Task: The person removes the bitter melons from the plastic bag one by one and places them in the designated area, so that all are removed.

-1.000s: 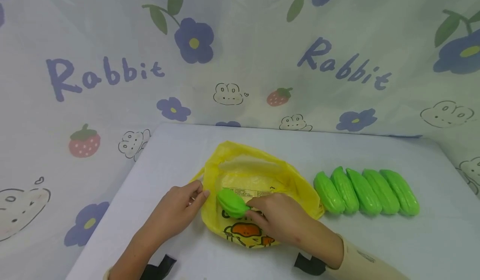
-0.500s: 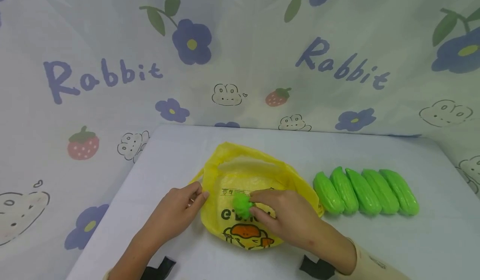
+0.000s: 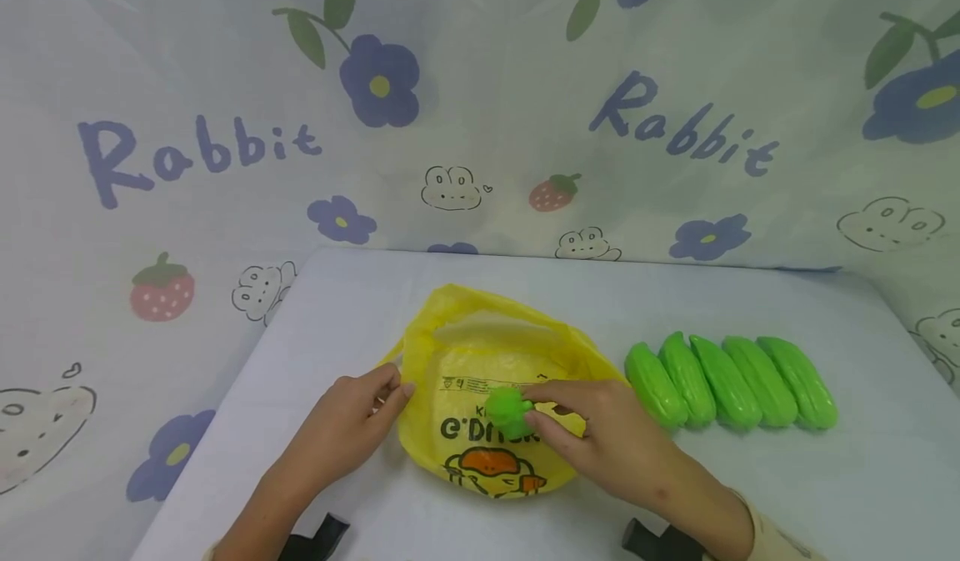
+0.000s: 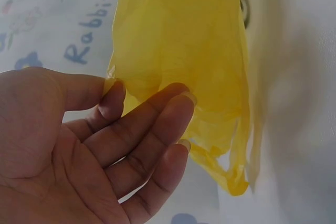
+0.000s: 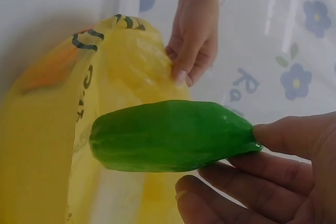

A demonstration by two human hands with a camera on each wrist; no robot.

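Observation:
My left hand (image 3: 356, 419) pinches the left rim of a yellow plastic bag (image 3: 491, 361) that lies with its mouth spread. In the left wrist view, the thumb and forefinger (image 4: 113, 98) meet on the bag's edge. Over the bag, my right hand (image 3: 611, 436) pinches a glossy green vegetable-shaped piece (image 5: 168, 135) by its tapered end. Its blunt, faintly ribbed end points into the bag mouth in the right wrist view. Several similar green pieces (image 3: 738, 382) lie side by side in a row right of the bag.
A white table (image 3: 360, 294) carries everything. Behind it hangs a cloth (image 3: 480, 111) printed with flowers, rabbits and lettering. Dark straps (image 3: 315, 538) show below the wrists at the near edge. A handle loop (image 4: 233, 177) of the bag hangs past the left fingers.
My right hand has drawn a little to the right with the green piece, which has turned from lying crosswise to nearly end-on. The left hand keeps its place at the bag's rim.

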